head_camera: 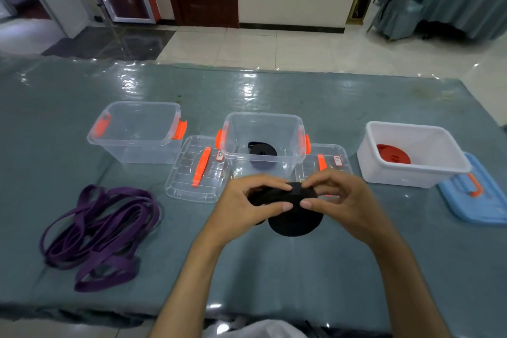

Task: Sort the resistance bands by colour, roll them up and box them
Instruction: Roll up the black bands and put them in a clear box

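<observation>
1. Two hands meet over the middle of the table (356, 269) in the head view: your left hand (247, 206) and right hand (337, 197) both pinch the black band (293, 208), fingers curled round the roll, which hangs just above the cloth in front of the middle clear box (263, 140)
2. One rolled black band (262, 152) already lies in that middle box, and a rolled red band (393, 155) sits in the white box (411, 153) to your right, so those colours look partly or wholly done
3. Left to do, by my judgement: finish this black roll and drop it in, then roll the purple bands (101, 233), a loose heap at your left, for the left clear box (137, 132), which holds nothing
4. Mind the clear lids (197, 170) lying flat beside the middle box, and the blue lid (477, 195) near the table's right edge; the near strip of cloth gives you free room
</observation>
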Motion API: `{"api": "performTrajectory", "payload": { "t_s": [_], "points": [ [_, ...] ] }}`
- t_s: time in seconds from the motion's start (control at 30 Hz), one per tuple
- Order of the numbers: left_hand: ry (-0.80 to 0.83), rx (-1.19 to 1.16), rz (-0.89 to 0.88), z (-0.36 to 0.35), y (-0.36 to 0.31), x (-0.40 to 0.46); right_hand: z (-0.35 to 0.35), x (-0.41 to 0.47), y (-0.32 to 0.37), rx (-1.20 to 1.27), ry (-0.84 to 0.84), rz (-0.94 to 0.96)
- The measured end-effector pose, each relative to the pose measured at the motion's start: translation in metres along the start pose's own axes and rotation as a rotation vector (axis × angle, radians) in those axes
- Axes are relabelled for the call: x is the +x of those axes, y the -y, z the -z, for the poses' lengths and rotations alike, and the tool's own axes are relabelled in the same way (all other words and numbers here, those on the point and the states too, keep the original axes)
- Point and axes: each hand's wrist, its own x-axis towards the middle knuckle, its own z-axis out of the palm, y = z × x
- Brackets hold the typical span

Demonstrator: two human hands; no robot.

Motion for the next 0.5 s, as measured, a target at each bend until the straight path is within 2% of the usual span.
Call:
{"api": "performTrajectory", "payload": {
  "t_s": [0.1, 0.2, 0.37, 0.5],
  "points": [
    [-0.011, 0.030, -0.006, -0.006, 0.007, 0.006, 0.009, -0.009, -0.010, 0.071, -0.104, -0.032],
    [0.020, -0.035, 0.068, -0.015, 0.009, 0.014, 0.020, -0.019, -0.021, 0.127, -0.166, -0.068],
    [0.011, -0.016, 0.043, -0.042, 0.014, 0.023, 0.043, -0.033, -0.038, 0.248, -0.149, -0.168],
    [-0.043, -0.093, 0.117, -0.068, 0.015, 0.019, 0.057, -0.040, -0.049, 0.279, -0.180, -0.215]
  ]
}}
